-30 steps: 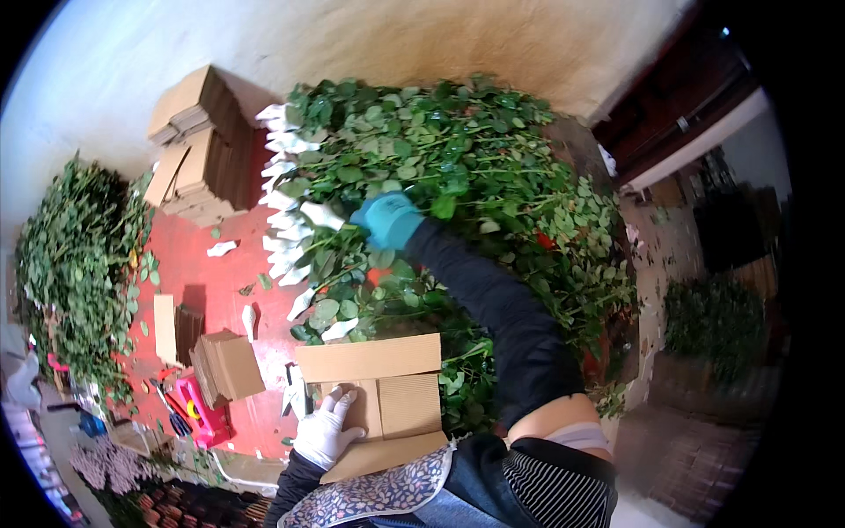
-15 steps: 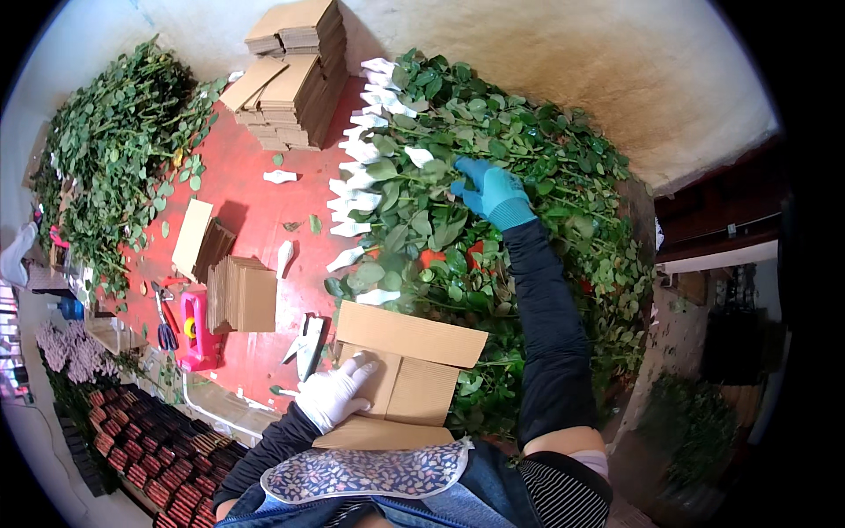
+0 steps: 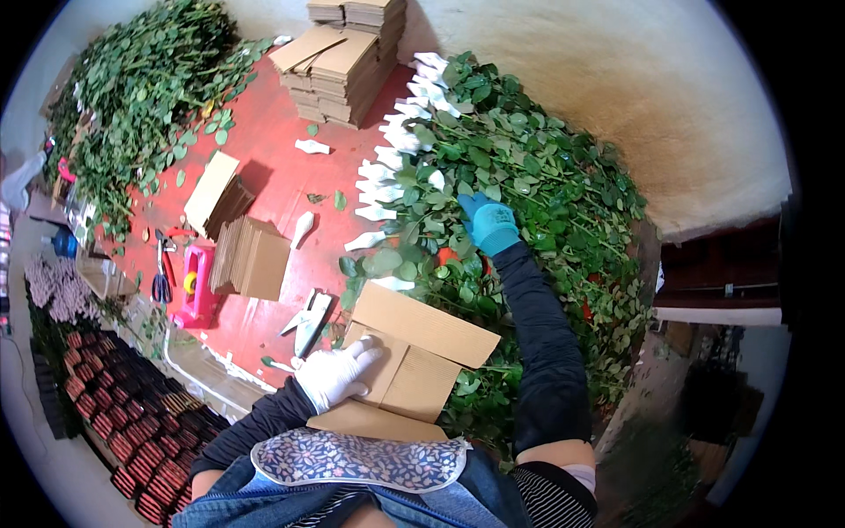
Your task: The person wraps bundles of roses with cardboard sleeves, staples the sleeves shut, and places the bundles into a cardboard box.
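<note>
My left hand (image 3: 333, 374), in a white glove, lies on an unfolded cardboard piece (image 3: 424, 385) close to my body, its fingers stretched out. Further off to the right, my right hand (image 3: 489, 227) wears a teal glove and is closed among leafy stems. It seems to grip a rose stem whose white-wrapped head (image 3: 437, 179) points left of the fingers; the leaves partly hide the grip. Around it spreads a large heap of green stems (image 3: 554, 189), with a row of white-wrapped heads (image 3: 380, 192) along its left edge.
On the red table (image 3: 264, 189) stand a tall cardboard stack (image 3: 339, 75) and a smaller one (image 3: 255, 260). A stapler-like tool (image 3: 311, 324), a pink tape dispenser (image 3: 195, 290) and pruning shears (image 3: 162, 273) lie nearer. Another leafy heap (image 3: 150, 97) fills the far left.
My right hand has drawn back toward me, and one white-wrapped head has shifted the same way with it. My left hand stays on the cardboard. The view has shifted slightly.
</note>
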Demonstrator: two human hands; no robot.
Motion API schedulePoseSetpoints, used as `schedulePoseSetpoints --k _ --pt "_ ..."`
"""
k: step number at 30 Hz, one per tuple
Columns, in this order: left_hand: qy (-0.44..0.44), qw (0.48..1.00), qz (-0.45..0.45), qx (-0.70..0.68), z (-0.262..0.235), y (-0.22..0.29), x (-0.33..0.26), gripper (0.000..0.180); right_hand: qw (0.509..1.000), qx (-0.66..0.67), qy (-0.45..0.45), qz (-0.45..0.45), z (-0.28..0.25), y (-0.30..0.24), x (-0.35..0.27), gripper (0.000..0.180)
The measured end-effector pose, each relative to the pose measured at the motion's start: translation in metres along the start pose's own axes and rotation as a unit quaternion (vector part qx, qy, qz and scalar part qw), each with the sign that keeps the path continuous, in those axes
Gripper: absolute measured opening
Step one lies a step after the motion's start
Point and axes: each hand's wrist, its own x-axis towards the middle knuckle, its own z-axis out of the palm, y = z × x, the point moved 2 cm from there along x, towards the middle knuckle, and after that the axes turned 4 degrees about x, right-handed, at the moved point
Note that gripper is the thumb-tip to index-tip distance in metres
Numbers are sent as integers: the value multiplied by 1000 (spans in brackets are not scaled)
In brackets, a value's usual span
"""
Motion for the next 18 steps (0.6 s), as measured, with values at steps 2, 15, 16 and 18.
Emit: schedulePoseSetpoints --k 2,15,16,18 --pt "8 1000 8 -7 0 1 -1 66 1000 28 -13 -3 -12 5 -8 59" --pt "25 999 34 -9 7 -7 0 55 977 -77 183 -75 -212 -107 -135 49" --pt "37 998 40 -21 7 -8 -2 54 971 -98 205 -77 -228 -130 -146 44" --pt "66 996 42 -32 21 -19 -2 52 948 -146 256 -118 -239 -163 -172 38"
